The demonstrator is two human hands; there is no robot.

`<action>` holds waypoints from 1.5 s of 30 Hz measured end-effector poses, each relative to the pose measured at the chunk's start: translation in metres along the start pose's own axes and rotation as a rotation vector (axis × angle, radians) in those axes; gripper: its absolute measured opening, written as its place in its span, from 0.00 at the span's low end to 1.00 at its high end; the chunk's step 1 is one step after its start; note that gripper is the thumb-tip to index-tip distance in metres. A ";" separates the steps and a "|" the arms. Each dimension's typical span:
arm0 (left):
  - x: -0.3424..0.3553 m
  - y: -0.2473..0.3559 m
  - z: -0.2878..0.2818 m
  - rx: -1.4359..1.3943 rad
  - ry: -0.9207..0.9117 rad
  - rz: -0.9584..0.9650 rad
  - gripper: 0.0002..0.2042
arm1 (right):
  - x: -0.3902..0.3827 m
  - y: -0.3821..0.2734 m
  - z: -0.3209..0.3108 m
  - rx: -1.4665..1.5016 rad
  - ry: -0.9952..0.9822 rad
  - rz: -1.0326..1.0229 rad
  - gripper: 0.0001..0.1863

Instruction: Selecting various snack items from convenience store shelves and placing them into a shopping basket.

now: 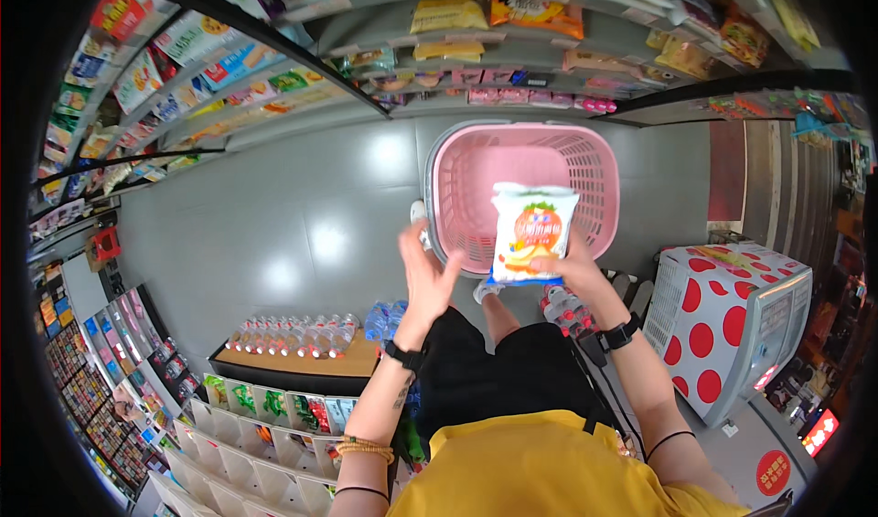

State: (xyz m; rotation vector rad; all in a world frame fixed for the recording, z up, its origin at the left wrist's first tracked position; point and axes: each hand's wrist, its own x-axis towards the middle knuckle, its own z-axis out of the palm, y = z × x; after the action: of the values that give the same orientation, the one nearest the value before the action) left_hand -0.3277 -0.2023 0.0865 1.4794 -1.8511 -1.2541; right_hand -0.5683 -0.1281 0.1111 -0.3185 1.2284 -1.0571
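Observation:
My right hand grips a white plastic snack package with a red and green print and a blue bottom edge, holding it over the lower right part of a pink plastic laundry-style basket on the floor. My left hand is raised at the basket's lower left, fingers apart and holding nothing, a short way left of the package. The basket's bottom is partly hidden by the package.
Snack shelves curve along the back and left. Below left are rows of bottles on a wooden board and compartment racks. A red-dotted white freezer stands at right. Grey tiled floor lies around the basket.

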 end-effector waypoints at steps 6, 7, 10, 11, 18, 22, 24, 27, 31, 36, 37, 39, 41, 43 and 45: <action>-0.070 0.047 0.004 -0.964 -0.500 -0.370 0.44 | -0.058 0.009 0.020 0.000 -0.290 0.052 0.42; -0.074 0.054 0.009 -0.923 -0.547 -0.412 0.45 | -0.064 0.015 0.021 -0.079 -0.349 -0.031 0.44; -0.097 0.060 0.016 -1.062 -0.469 -0.553 0.35 | -0.087 0.013 0.029 -0.085 -0.370 0.017 0.48; -0.104 0.061 0.019 -1.062 -0.459 -0.532 0.35 | -0.094 0.011 0.028 -0.096 -0.383 0.003 0.48; -0.117 0.088 0.030 -1.104 -0.509 -0.636 0.29 | -0.130 0.009 0.007 -0.293 -0.390 -0.097 0.46; -0.121 0.106 0.039 -1.008 -0.493 -0.585 0.28 | -0.135 0.006 -0.002 -0.279 -0.437 -0.100 0.45; -0.117 0.121 0.039 -0.881 -0.444 -0.552 0.25 | -0.137 0.001 -0.005 -0.359 -0.442 -0.155 0.45; -0.116 0.123 0.040 -0.948 -0.459 -0.639 0.24 | -0.140 -0.002 -0.005 -0.393 -0.341 -0.187 0.45; -0.119 0.134 0.032 -0.954 -0.472 -0.581 0.25 | -0.149 -0.019 -0.003 -0.359 -0.366 -0.192 0.44; -0.127 0.144 0.018 -1.004 -0.422 -0.483 0.24 | -0.152 -0.033 0.006 -0.497 -0.486 -0.341 0.42; -0.128 0.155 0.013 -1.028 -0.388 -0.477 0.23 | -0.155 -0.043 0.012 -0.562 -0.512 -0.365 0.41; -0.130 0.142 0.008 -1.038 -0.365 -0.481 0.23 | -0.166 -0.055 0.022 -0.734 -0.435 -0.428 0.40; -0.137 0.129 -0.001 -1.097 -0.331 -0.496 0.23 | -0.172 -0.062 0.026 -0.931 -0.302 -0.435 0.37; -0.142 0.124 -0.015 -1.171 -0.325 -0.520 0.23 | -0.185 -0.094 0.032 -0.842 -0.316 -0.481 0.35; -0.147 0.120 -0.027 -1.238 -0.283 -0.568 0.23 | -0.207 -0.144 0.039 -0.592 -0.415 -0.577 0.32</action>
State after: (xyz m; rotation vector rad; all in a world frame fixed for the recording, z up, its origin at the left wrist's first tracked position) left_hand -0.3209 -0.0747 0.2298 1.0724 -0.3912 -2.3191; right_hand -0.5957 -0.0505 0.3528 -1.3453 1.0639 -1.0088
